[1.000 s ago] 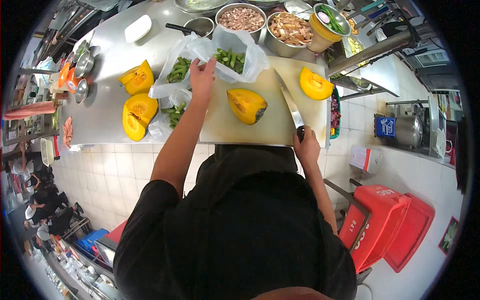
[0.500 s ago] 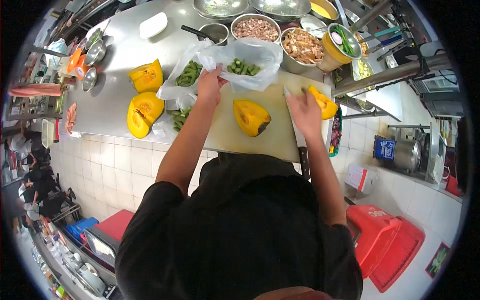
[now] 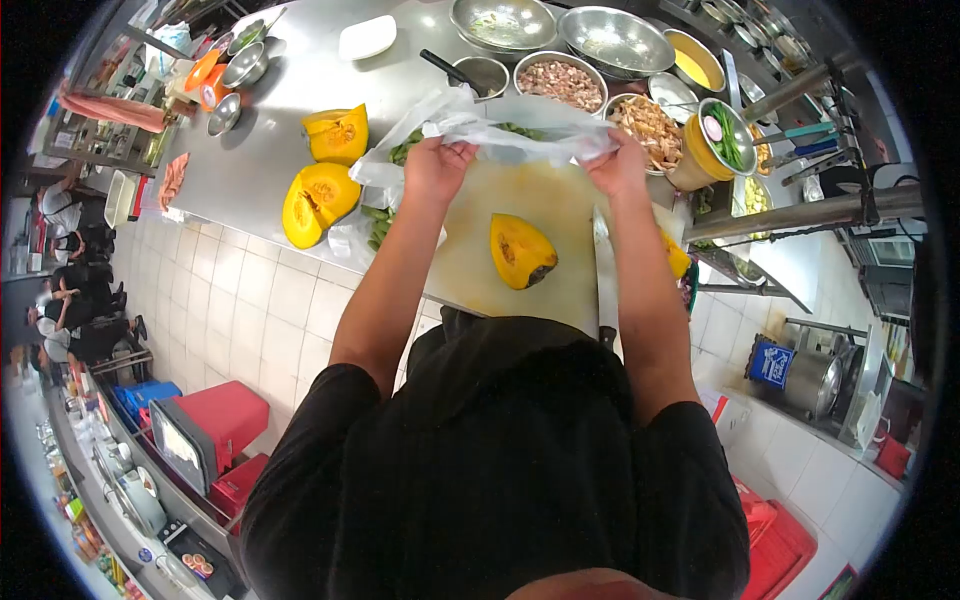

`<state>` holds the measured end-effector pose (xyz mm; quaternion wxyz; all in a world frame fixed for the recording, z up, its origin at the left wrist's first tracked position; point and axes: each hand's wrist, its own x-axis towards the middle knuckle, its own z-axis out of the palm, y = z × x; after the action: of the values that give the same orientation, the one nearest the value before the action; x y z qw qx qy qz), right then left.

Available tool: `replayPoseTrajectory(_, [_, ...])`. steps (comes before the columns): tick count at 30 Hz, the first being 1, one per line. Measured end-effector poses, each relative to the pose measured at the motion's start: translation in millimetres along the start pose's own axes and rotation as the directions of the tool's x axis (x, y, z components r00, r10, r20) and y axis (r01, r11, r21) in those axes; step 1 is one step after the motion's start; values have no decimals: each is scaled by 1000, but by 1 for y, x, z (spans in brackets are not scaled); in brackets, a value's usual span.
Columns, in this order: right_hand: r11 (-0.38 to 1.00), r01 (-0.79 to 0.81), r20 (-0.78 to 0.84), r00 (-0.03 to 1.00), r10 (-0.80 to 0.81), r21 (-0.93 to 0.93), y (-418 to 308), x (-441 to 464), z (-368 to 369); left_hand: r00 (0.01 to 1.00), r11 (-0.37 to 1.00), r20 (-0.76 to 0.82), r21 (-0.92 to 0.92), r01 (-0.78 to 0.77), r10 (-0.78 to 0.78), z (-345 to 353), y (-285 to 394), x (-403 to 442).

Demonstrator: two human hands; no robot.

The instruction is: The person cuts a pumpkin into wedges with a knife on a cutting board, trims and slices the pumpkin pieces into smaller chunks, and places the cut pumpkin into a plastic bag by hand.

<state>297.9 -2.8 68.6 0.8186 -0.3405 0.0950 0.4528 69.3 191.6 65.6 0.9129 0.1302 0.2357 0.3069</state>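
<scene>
A clear plastic bag (image 3: pixel 545 150) with cut green vegetable pieces (image 3: pixel 522 131) inside is stretched between both hands at the back of the cutting board (image 3: pixel 465 265). My left hand (image 3: pixel 438 168) is closed on its left edge, and my right hand (image 3: pixel 618 165) grips its right edge. Below the bag, a pumpkin wedge (image 3: pixel 520 250) lies on the board. A knife (image 3: pixel 605 265) rests along the board's right side, partly under my right forearm. Another pumpkin piece (image 3: pixel 676 257) shows beyond that forearm. More bagged green pieces (image 3: pixel 380 225) sit left of the board.
Two pumpkin pieces (image 3: pixel 318 203) lie on the steel table (image 3: pixel 250 180) at left. Bowls of diced meat (image 3: pixel 560 85) and sliced brown food (image 3: pixel 648 130) stand behind the board, near steel pans (image 3: pixel 615 42). A metal rail (image 3: pixel 820 213) crosses at right. People (image 3: pixel 95 310) are far left.
My right hand has moved from beside the knife and right pumpkin piece up to the bag and taken its right edge. The bag is now pulled wide. The view has shifted.
</scene>
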Motion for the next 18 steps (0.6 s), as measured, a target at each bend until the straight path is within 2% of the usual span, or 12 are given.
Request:
replayPoseTrajectory(3, [999,-44,46,998,43,13,11,0,-19,994,997,-87,-38,62,-65,-11,-21,-4])
replayPoseTrajectory(6, [990,-14,21,1000,17,-144,11,17,-30,981,993,-156,16,120,-116,-11,-31,-13])
replayPoseTrajectory(7, [987,4,-64,998,-14,-159,10,21,-26,975,989,-174,38,144,-135,-12,-31,-13])
replayPoseTrajectory(8, [921,62,-143,982,-126,-386,7,22,-25,970,984,-192,59,166,-152,-14,-31,-14])
replayPoseTrajectory(10, [627,87,-198,907,-371,-774,-1,16,-4,969,980,-170,63,190,-177,-26,-31,-6])
replayPoseTrajectory(11, [-32,152,124,647,-753,-988,3,8,8,970,979,-160,63,195,-183,-33,-29,-1])
replayPoseTrajectory(14, [-295,528,567,482,-668,-797,32,-59,78,965,969,-119,62,241,-232,-26,-24,-3])
replayPoseTrajectory(15, [-295,524,600,656,-459,-799,43,-57,86,970,969,-77,67,236,-231,-27,-24,-2])
replayPoseTrajectory(16, [-297,518,585,781,-220,-802,51,-53,92,972,969,-32,74,234,-232,-28,-25,-1])
replayPoseTrajectory(17, [-301,513,529,848,33,-804,53,-47,95,972,970,17,81,231,-233,-27,-25,2])
replayPoseTrajectory(18, [-336,501,530,848,6,-797,55,-23,86,967,965,13,78,251,-253,-27,-26,7])
